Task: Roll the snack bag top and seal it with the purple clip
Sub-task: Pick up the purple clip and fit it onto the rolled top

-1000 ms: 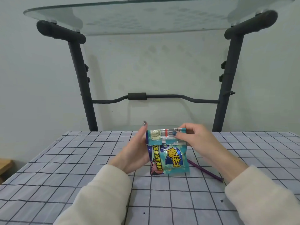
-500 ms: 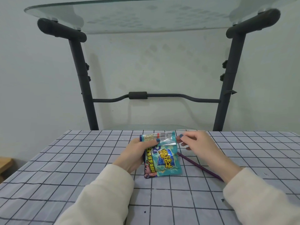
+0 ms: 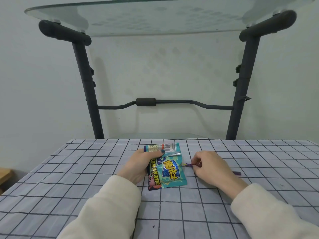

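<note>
- Black metal frame [image 3: 89, 94] with a curved crossbar is standing behind the table [image 3: 69, 178]; a glass shelf [image 3: 155, 16] is resting on its padded arms, overhanging the far edge.
- Nothing is lying between the hands and the task things; only small dark specks are showing on the near cloth.
- The table is wearing a pale grey cloth with a thin black grid, slightly glossy.
- Bag [image 3: 166, 168]: crinkly teal foil with yellow lettering, top folded over, barcode side showing; it is standing on its lower edge at mid-table.
- Clip [image 3: 189, 164]: thin purple stick lying flat just right of the bag, mostly hidden under the right hand.
- Left hand [image 3: 139, 164] is wrapping the bag's left side, thumb pressing the fold; grip clenched on the bag.
- Right hand [image 3: 212, 166] is lying palm-down, fingertips pinching the clip's near end.
- Both sleeves are cream fleece.
</note>
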